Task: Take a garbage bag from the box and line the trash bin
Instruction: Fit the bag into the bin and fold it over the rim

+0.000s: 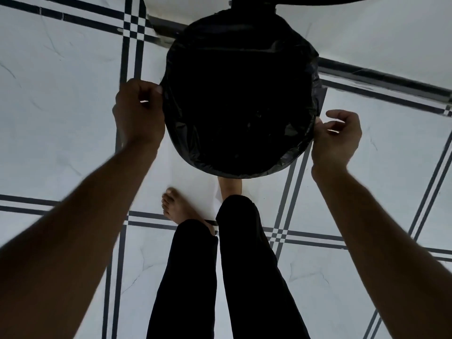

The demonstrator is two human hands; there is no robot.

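Black garbage bag (241,99) already sits inside the round trash bin (288,165) on the tiled floor (61,130), its edge folded over the rim; left hand (139,111) has fingers curled and pinching the film at the left rim, right hand (336,137) has thumb and fingertips pinched on it at the right rim. Risk: thin, glossy, crinkled plastic could tear if stretched too hard over the rim, or slip back into the bin where the overhang is short. Far rim looks covered, though the dark interior hides how deep the bag hangs.
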